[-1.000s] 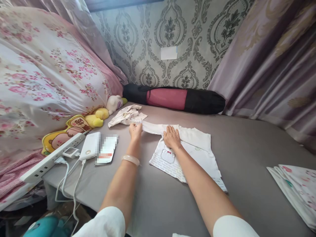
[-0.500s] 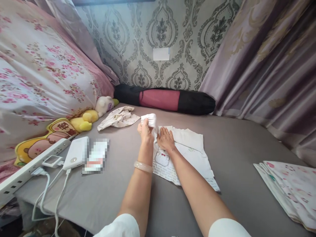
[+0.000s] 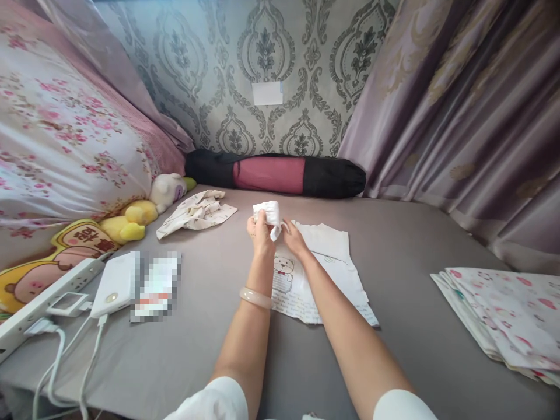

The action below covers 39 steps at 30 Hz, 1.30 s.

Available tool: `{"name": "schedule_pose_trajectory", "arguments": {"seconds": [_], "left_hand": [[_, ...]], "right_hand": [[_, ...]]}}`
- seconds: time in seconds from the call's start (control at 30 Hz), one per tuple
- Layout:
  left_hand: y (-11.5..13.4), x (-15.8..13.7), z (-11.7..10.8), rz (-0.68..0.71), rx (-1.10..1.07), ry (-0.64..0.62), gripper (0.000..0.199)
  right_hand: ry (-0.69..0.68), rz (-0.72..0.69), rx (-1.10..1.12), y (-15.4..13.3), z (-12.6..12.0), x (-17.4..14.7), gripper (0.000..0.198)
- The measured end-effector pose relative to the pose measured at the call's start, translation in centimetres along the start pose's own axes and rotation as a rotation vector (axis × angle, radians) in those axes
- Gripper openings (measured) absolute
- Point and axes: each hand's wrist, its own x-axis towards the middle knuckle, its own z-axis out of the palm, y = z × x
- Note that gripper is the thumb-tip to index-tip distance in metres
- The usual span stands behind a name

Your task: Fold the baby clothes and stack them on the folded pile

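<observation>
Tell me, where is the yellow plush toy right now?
In the head view the yellow plush toy lies at the left of the bed, against the floral pillow, beside a white plush toy and left of the crumpled garment.

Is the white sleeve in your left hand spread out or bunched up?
Bunched: the left hand grips the white sleeve as a wad above the bear-print shirt.
</observation>
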Motion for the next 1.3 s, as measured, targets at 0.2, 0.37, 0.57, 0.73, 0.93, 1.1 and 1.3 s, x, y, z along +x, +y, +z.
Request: {"name": "schedule_pose_trajectory", "arguments": {"seconds": [0.2, 0.37, 0.57, 0.73, 0.93, 1.1, 1.3], "left_hand": [[-0.7, -1.8, 0.5, -0.015, 0.150, -0.111, 0.026], [-2.7, -2.9, 0.5, 0.012, 0.350, -0.209, 0.022], [-5.5, -4.2, -0.1, 0.142, 0.728, -0.424, 0.019], [-6.5, -4.8, -0.5, 0.153, 0.919, -0.662, 0.030], [-6.0, -3.4, -1.3, 0.370, 1.061, -0.544, 0.015], [-4.6, -1.6, -2.7, 0.438, 1.402, -0.489, 0.030], [-4.2, -1.6, -3.7, 0.423, 1.792, -0.612, 0.055]], "right_hand": [[0.202, 0.479, 0.816, 2.4, -5.3, -0.7, 0.027], [0.115, 0.602, 1.097, 3.6, -8.3, -2.8, 0.023], [0.054, 0.676, 1.149, 3.3, -7.9, -3.3, 0.031], [0.042, 0.664, 1.191, 3.0, -7.6, -2.7, 0.043], [0.126, 0.622, 1.100, 3.9, -7.6, -2.5, 0.026], [0.201, 0.540, 0.938, 5.0, -7.3, -2.6, 0.015], [0.328, 0.432, 0.746, 6.3, -6.9, -2.5, 0.029]]}}
